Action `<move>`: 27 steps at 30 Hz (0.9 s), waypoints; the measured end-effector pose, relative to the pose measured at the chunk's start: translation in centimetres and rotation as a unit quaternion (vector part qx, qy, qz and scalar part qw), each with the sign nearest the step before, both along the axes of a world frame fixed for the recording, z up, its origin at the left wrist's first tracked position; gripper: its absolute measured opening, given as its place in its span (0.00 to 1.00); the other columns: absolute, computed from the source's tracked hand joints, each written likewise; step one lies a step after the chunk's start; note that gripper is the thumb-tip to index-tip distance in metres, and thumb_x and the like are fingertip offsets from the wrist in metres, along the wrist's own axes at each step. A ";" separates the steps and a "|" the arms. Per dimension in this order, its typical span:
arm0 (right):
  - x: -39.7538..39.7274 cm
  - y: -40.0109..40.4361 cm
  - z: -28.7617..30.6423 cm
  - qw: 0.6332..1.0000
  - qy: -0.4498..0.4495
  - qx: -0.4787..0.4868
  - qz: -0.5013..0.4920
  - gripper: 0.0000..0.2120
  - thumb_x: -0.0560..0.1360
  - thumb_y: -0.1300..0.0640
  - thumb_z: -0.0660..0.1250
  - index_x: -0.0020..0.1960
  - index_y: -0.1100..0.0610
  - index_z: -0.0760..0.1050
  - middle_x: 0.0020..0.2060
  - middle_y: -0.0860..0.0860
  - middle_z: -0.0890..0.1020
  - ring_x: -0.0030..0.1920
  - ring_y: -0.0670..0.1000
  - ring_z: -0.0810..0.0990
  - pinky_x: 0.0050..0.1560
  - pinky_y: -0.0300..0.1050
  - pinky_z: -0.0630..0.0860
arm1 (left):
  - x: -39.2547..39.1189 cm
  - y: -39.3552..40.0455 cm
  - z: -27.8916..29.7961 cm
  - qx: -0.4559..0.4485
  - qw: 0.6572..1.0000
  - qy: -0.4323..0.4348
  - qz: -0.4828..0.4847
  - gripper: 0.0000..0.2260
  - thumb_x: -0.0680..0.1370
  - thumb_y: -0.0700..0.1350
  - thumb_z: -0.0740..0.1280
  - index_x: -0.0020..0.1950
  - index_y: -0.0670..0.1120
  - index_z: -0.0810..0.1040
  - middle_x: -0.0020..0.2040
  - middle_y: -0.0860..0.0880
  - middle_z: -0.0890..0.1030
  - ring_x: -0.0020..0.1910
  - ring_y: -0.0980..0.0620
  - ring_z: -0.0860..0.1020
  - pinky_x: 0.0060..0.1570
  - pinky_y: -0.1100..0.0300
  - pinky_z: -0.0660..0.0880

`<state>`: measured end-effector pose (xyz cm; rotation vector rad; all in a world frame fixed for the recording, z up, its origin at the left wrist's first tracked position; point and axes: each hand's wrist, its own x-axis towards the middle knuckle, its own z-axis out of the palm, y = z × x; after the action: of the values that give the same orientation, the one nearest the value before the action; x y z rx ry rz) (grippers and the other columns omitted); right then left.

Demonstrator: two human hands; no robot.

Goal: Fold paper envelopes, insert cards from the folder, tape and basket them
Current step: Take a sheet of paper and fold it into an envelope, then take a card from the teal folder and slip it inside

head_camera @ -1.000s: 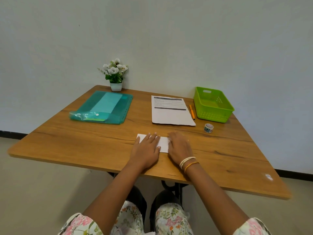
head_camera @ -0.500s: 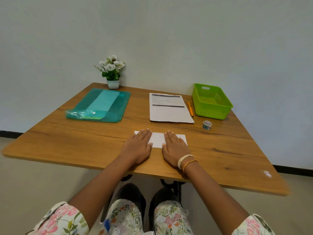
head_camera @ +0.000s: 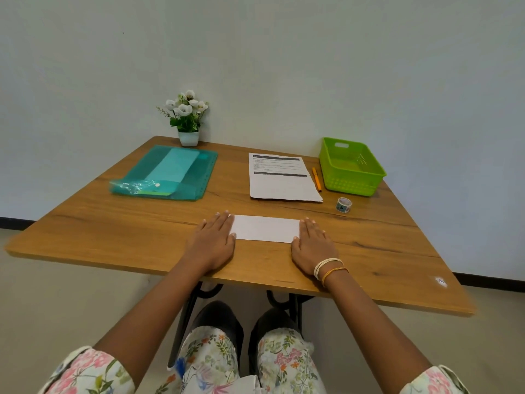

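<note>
Paper [head_camera: 265,228], folded into a flat white strip, is lying near the front edge of the wooden table [head_camera: 119,231], its long sides running left to right. Left hand [head_camera: 213,243] is pressing flat on its left end, fingers straight and grasping nothing; right hand [head_camera: 312,245] is doing the same at the right end. Bare wood is showing between the strip and the printed sheet [head_camera: 279,177] behind it. Teal folder [head_camera: 170,173] is sitting far left, green basket [head_camera: 350,166] and tape roll [head_camera: 343,205] far right, all well apart from both hands
</note>
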<state>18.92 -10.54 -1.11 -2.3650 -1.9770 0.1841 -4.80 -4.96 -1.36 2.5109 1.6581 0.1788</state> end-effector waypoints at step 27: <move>-7.3 5.2 0.1 0.978 0.054 0.164 0.121 0.26 0.80 0.45 0.52 0.74 0.56 0.60 0.74 0.54 0.62 0.75 0.53 0.57 0.75 0.51 0.56 | -1.6 2.4 0.2 0.124 0.982 -0.127 0.070 0.15 0.79 0.49 0.61 0.65 0.50 0.73 0.76 0.45 0.62 0.76 0.47 0.58 0.74 0.42 0.49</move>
<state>11.63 -5.33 -1.00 -1.8755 -2.0524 -0.0055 -6.43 -2.55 -1.12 2.4045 1.7995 0.7310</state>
